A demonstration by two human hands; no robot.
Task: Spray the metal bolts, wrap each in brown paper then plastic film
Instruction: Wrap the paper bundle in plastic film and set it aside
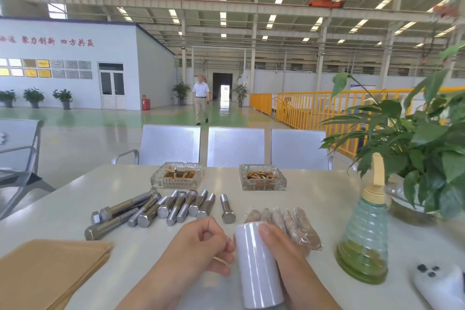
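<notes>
White roll of plastic film point(256, 264), upright, gripped by the right hand point(281, 246); left hand point(201, 246) curled, fingertips pinching at its edge. Beyond the fingers: bare bolts point(161, 206); wrapped bolts point(294, 226) behind the right thumb. Brown paper point(50, 272) left; spray bottle point(364, 234) right.

right hand point(279, 246) grips film roll point(258, 264) | left hand point(201, 246) pinches its edge | bolts point(161, 206) beyond

Bare steel bolts point(161, 206) lying clustered, wrapped bolts point(289, 226) beside film roll point(256, 264)
</notes>
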